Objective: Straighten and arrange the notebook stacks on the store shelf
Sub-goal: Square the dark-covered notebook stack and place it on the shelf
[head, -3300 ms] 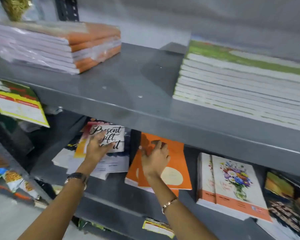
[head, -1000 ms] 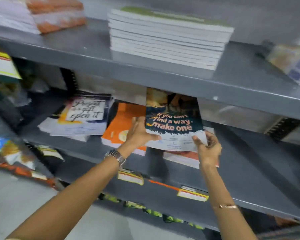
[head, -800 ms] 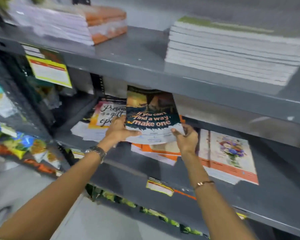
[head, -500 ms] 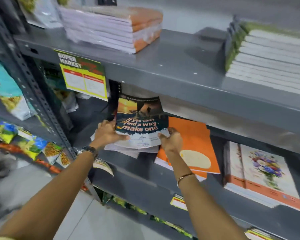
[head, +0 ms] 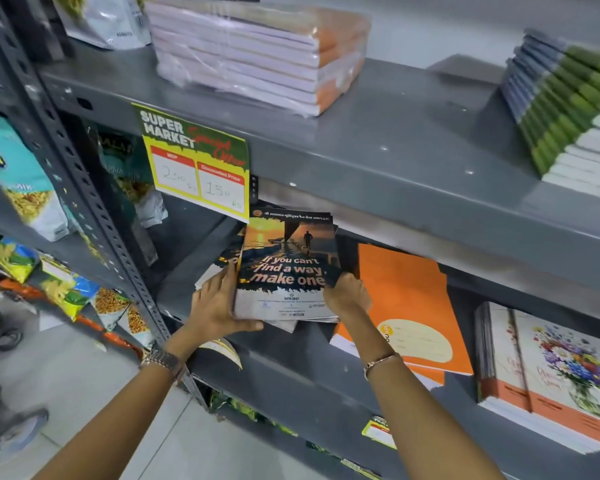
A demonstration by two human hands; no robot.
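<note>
A small stack of sunset-cover notebooks reading "If you can't find a way, make one" rests on the leftmost pile on the middle shelf. My left hand grips its lower left corner and my right hand grips its lower right edge. Beneath it, the edges of other notebooks stick out to the left. To the right lie an orange notebook stack and a floral notebook stack.
The upper shelf carries a plastic-wrapped orange-spined stack and a green-spined stack. A yellow price sign hangs from its edge. Snack packets fill the rack at left. A person's shoes show on the floor.
I carried the sunset-cover notebooks leftward from the right end of the middle shelf, past the orange stack, onto the leftmost pile. The camera view swung left with them.
</note>
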